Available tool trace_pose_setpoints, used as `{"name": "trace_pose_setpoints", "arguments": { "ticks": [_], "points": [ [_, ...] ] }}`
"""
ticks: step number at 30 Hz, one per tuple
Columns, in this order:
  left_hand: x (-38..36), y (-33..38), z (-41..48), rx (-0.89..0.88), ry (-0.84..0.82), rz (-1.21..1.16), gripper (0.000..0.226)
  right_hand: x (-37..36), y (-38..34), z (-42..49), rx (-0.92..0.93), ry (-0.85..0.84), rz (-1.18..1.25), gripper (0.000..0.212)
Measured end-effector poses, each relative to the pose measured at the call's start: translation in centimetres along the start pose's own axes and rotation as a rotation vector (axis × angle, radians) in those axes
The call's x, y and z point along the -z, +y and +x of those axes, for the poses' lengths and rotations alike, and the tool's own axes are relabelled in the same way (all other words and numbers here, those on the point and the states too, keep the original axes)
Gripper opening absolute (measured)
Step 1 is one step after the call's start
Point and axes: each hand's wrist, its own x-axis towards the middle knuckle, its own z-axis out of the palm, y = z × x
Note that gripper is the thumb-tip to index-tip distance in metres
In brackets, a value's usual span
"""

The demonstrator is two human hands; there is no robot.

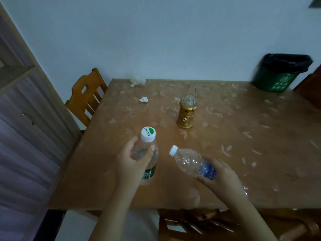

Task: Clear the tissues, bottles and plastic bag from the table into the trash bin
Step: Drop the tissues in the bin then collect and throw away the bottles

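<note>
Now both bottles are off the table (225, 136) and in hand. The left hand (133, 159) wraps the green-labelled bottle (149, 153), held upright with its white cap up. The right hand (220, 173) closes around the blue-labelled bottle (192, 162), tilted with its cap pointing left. Farther back lie a crumpled tissue (143, 99) and, at the far edge by the wall, a plastic bag (138, 81). A gold lantern (187, 111) stands mid-table. The green trash bin (279, 73) with a black liner sits at the far right corner, well apart from both hands.
</note>
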Motion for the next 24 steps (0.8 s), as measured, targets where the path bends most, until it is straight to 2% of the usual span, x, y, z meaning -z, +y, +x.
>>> {"name": "trace_pose_setpoints", "arguments": {
  "ticks": [3, 9, 12, 13, 16, 19, 24],
  "points": [
    [1.1, 0.1, -1.7, -0.021, -0.055, -0.03, 0.051, 1.0, -1.0, -2.5, -0.061, 0.073, 0.005, 0.069],
    [2.7, -1.0, -4.9, -0.016, -0.188, -0.109, 0.043, 2.2, -3.2, -7.5, -0.138, 0.067, -0.005, 0.073],
    [3.2, -1.1, -5.8, 0.007, -0.228, -0.129, 0.061, 2.8, -4.2, -9.1, -0.151, 0.087, -0.004, 0.074],
    [3.2, -1.0, -6.1, 0.004, -0.238, -0.144, 0.061, 3.0, -4.4, -9.6, -0.156, 0.093, -0.006, 0.074],
    [3.1, -0.3, -6.9, -0.017, -0.272, -0.183, 0.055, 3.7, -4.6, -10.8, -0.169, 0.118, -0.005, 0.074],
    [2.3, 0.6, -7.8, -0.063, -0.323, -0.199, 0.036, 4.7, -4.2, -12.0, -0.195, 0.17, 0.0, 0.073],
    [-0.4, 3.1, -9.3, -0.159, -0.382, -0.235, 0.04, 7.1, -1.9, -14.4, -0.265, 0.281, -0.002, 0.073]
  ]
}}
